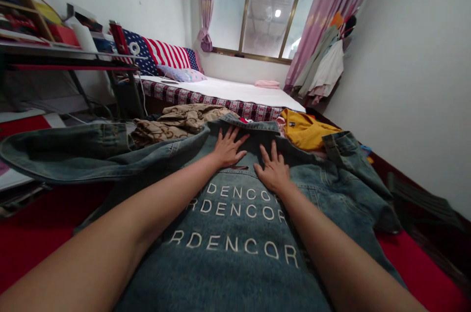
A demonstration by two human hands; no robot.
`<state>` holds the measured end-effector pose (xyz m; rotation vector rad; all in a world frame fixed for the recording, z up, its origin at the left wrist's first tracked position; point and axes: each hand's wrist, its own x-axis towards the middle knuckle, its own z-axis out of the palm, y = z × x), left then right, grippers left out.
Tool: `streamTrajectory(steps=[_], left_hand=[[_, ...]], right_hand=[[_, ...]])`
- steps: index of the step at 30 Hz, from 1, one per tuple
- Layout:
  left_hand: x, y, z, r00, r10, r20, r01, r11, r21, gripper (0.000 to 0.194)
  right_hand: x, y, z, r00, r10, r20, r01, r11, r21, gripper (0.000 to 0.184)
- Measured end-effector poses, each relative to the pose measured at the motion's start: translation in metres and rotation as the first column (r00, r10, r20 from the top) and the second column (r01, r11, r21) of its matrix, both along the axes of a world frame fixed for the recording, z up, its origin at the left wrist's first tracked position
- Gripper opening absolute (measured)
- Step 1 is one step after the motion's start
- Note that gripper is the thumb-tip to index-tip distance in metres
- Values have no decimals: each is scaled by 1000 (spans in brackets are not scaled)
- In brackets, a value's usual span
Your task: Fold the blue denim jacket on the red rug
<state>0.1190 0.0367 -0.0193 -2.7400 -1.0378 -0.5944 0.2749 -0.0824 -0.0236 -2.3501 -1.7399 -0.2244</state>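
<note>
A blue-green denim jacket (228,273) lies spread out in front of me, its back facing up and its sleeves stretched to both sides. Pale lettering runs across the back in several rows, partly covered by my forearms. My left hand (228,147) rests flat near the collar with its fingers spread. To its right, my right hand (274,169) presses on the upper back of the jacket, fingers apart. Neither hand grips the cloth. The collar (253,124) lies just beyond the fingertips.
Under the jacket is a red surface (423,268). Behind it lie a brown patterned garment (184,120) and a yellow garment (309,130). Farther back stands a bed (235,90) below the window. At left is a cluttered desk (69,59); clothes (327,66) hang at right.
</note>
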Motion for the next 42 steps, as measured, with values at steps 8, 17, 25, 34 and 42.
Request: streamTrajectory(steps=[8, 17, 25, 34, 42], left_hand=[[12, 30, -4, 993, 71, -90, -93, 961, -260, 67], [13, 13, -2, 981, 143, -130, -179, 924, -338, 78], [-21, -37, 15, 953, 92, -289, -228, 843, -486, 80], [-85, -100, 33, 949, -91, -300, -97, 825, -557, 87], [-211, -136, 75, 936, -315, 158, 350, 774, -527, 34]], right_hand=[[22, 34, 3, 996, 5, 92, 5, 994, -110, 73], [12, 32, 7, 997, -57, 47, 65, 981, -183, 71], [-7, -1, 14, 981, -102, -167, 35, 931, -363, 76], [-23, -49, 7, 985, -122, -125, 74, 941, -330, 74], [-28, -62, 5, 994, -93, -57, 77, 968, -239, 68]])
